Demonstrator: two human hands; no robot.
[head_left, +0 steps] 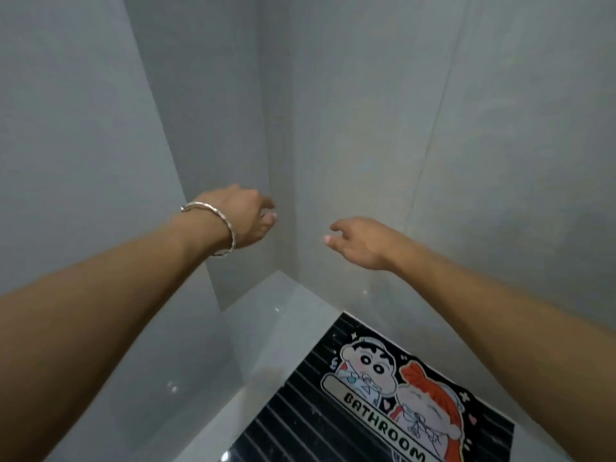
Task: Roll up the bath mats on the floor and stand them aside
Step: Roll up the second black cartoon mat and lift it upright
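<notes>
Pre-roll stage: left hand and right hand raised, each grip loosely spread (holding nothing). Likely next: lower to flat bath mat, pinch one edge.

Dim, flat light; soft blur; wide-angle edge distortion.

The left hand, at about 10 o'clock in the view, carries the only worn item: a thin silver-coloured bangle loose round the wrist, its band knobbed at intervals like a bamboo stem. The right hand, just right of centre, has a bare wrist, and both forearms are uncovered right to the frame edges at 8 and 4 o'clock. Short pale fingernails show on both hands.
</notes>
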